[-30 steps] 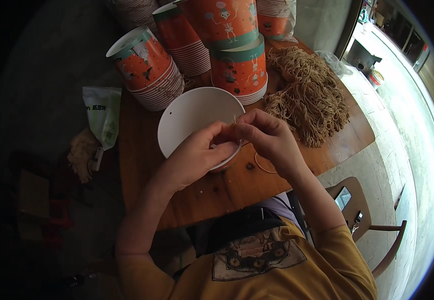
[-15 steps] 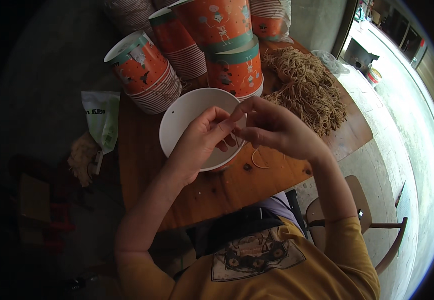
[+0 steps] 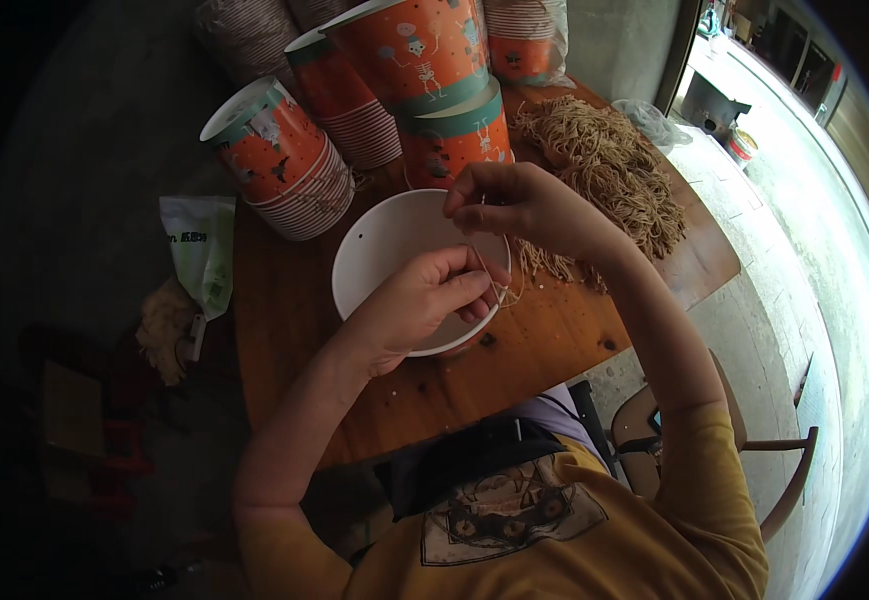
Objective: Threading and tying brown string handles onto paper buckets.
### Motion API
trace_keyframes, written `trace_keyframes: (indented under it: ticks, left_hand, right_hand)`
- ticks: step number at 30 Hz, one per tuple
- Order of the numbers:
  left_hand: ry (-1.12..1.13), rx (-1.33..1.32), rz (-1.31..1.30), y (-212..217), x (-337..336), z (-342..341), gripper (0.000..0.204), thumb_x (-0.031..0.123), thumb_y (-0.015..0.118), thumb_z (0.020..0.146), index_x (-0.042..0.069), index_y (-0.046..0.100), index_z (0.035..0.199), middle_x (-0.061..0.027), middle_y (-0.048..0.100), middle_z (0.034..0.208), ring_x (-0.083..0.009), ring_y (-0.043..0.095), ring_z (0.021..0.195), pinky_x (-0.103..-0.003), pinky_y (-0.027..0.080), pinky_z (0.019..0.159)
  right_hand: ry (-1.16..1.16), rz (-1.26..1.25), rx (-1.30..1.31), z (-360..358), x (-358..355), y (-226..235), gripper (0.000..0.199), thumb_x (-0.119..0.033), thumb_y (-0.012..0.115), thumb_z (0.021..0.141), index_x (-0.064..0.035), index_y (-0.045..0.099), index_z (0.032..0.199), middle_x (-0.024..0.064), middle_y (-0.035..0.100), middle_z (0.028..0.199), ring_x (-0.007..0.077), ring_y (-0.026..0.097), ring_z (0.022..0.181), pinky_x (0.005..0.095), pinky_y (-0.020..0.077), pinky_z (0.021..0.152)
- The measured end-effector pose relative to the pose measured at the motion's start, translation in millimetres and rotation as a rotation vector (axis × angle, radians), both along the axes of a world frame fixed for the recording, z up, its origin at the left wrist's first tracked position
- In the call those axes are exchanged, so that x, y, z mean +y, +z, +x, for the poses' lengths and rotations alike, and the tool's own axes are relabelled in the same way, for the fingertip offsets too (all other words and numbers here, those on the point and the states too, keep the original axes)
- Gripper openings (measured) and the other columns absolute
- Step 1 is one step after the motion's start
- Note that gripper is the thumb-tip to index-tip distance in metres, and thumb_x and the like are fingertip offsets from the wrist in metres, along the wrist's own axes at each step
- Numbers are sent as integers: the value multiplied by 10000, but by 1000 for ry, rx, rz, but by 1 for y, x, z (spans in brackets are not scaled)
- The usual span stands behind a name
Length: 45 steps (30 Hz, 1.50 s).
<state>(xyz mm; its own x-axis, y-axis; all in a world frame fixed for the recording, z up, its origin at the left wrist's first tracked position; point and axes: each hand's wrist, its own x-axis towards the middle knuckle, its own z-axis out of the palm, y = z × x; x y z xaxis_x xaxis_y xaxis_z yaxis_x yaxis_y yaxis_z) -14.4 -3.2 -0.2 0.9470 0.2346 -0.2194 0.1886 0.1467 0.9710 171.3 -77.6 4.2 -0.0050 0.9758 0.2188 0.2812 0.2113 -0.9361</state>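
A paper bucket (image 3: 375,262) with a white inside and a small dark hole near its far left rim lies on the table, its opening toward me. My left hand (image 3: 420,298) is over the opening, near the right part of the rim, with its thumb and fingers closed on a thin tan cord (image 3: 490,272). Higher up, by the bucket's far right rim, my right hand (image 3: 515,205) is closed in a pinch on the same cord. A loop of it hangs beside the rim. The cord's ends are partly hidden by my fingers.
Stacks of orange buckets (image 3: 275,150) with teal rims and skeleton drawings stand at the back. A big heap of tan cords (image 3: 615,175) lies to the right on the wooden table (image 3: 355,435). A white and green bag (image 3: 200,245) is at the left edge. A chair (image 3: 790,443) stands at the right.
My hands have moved apart: the right up and away, the left slightly down. The cord now shows stretched between them. The whole view has shifted a little.
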Motion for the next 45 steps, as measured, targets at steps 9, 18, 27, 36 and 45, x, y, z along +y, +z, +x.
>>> trace_keyframes:
  ticks: [9, 18, 27, 36, 45]
  left_hand:
    - [43, -6, -116, -5, 3, 5, 197, 166, 544, 969, 10, 616, 1064, 7, 575, 873, -46, 515, 776, -188, 451, 737]
    - [49, -20, -116, -3, 4, 9, 188, 163, 546, 967, 15, 622, 1054, -3, 585, 865, -50, 519, 763, -195, 458, 724]
    - [18, 85, -282, 0, 6, 8, 174, 134, 559, 951, 20, 609, 1072, -29, 617, 948, -80, 580, 827, -220, 493, 771]
    - [-53, 103, -339, 3, 6, 6, 166, 40, 558, 896, 31, 577, 1061, -38, 607, 974, -113, 596, 897, -264, 513, 822]
    - [-26, 54, -179, 7, 4, 5, 178, 16, 560, 859, 16, 568, 1036, -35, 583, 940, -86, 559, 824, -231, 471, 763]
  right_hand:
    - [-589, 289, -356, -24, -51, -30, 155, -175, 653, 873, -38, 624, 938, 92, 592, 802, 237, 614, 704, 307, 501, 652]
    - [-565, 133, -207, -49, -74, -42, 190, -186, 651, 883, -6, 590, 878, 58, 568, 726, 122, 563, 623, 282, 457, 559]
    - [-470, 98, -15, -78, -79, -39, 112, -116, 616, 880, -19, 599, 826, 61, 556, 631, 99, 534, 546, 268, 434, 518]
    - [-469, 286, -294, -83, -80, -40, 88, -120, 656, 843, -46, 613, 864, 90, 592, 723, 228, 607, 584, 325, 483, 535]
    - [-552, 430, -538, -54, -78, -30, 221, -107, 702, 765, -73, 584, 948, 97, 558, 1052, 292, 534, 1005, 378, 465, 840]
